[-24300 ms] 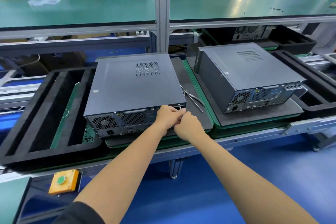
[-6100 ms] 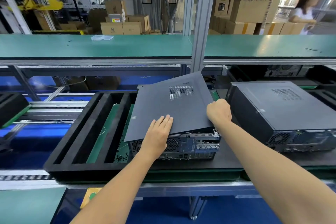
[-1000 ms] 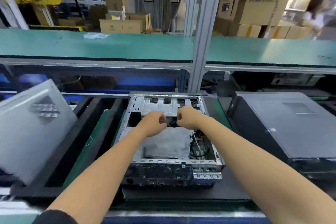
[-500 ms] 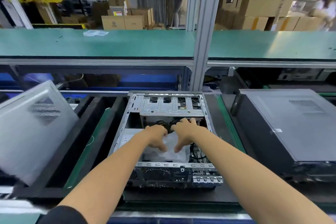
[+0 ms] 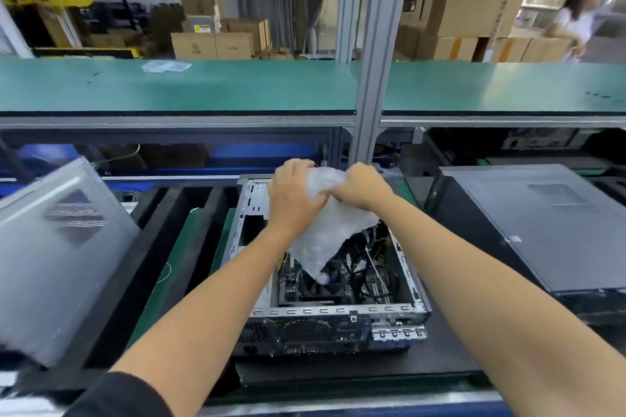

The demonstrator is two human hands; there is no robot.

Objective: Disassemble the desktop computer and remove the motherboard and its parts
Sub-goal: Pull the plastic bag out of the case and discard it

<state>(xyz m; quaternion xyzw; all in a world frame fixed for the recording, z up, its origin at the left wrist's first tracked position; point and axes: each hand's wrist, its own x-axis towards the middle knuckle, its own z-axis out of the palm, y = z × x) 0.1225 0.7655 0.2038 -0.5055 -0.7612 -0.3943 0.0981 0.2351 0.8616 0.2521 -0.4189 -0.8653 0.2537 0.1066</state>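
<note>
Hands: our left hand [image 5: 294, 200] and right hand [image 5: 361, 185] both grip the plastic bag [image 5: 333, 234], mid-frame.
Case: open case [image 5: 411, 294] at lower centre, motherboard [image 5: 294, 281] inside.
Risk: we reckon the bag could snag the cables [image 5: 374, 272] if yanked.

Half a second ago we had both hands spread low on the clear plastic sheet [image 5: 333, 230] inside the open computer case [image 5: 411, 306]. Now our left hand [image 5: 293, 198] and right hand [image 5: 360, 188] have risen above the case's far end, each with a closed grip on the bunched sheet. It hangs from them, and the motherboard [image 5: 293, 283], fan [image 5: 333, 281] and cables [image 5: 376, 276] it covered now show.
</note>
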